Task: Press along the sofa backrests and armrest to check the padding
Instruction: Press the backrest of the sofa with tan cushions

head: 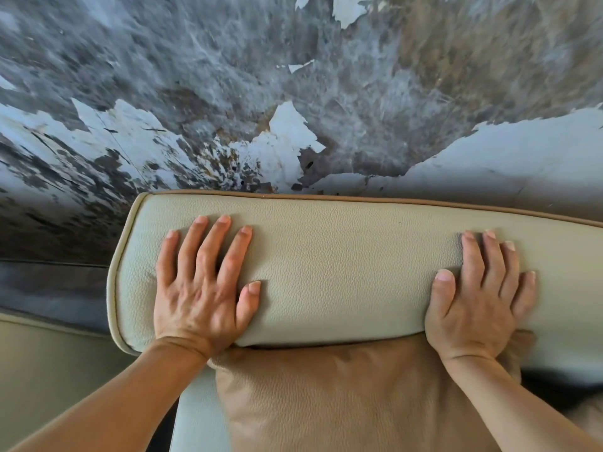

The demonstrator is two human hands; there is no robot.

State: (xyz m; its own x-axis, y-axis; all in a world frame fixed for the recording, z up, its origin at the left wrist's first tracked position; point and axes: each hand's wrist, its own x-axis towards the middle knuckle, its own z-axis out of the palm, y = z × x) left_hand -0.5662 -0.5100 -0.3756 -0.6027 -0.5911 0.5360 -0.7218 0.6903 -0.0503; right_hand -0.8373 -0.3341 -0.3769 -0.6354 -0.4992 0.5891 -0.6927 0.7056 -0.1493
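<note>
Tan cushion (342,402) lies nearest the lens, between my forearms and below both palms; its top edge tucks under the backrest (342,265). That cream backrest roll runs across the view, and both hands rest flat on its top face. My left hand (199,288) sits near the backrest's piped end, fingers (225,243) spread and flat, thumb angled toward the middle. My right hand (479,298) sits well apart from it, fingers close together, with the heel overlapping the cushion edge.

Risks, as I judge them:
1. Right heel bears partly on the cushion, so that reading may mix two paddings.
2. The wide stretch between the thumbs may go unchecked if I step along too far.
3. Left hand is close to the rounded end and could slide off the smooth leather under load.

Beyond the fingertips stands a wall (293,93) with peeling paint, just behind the backrest. A second cream section (49,370) lies outside the left wrist. Only the cushion obstructs.
</note>
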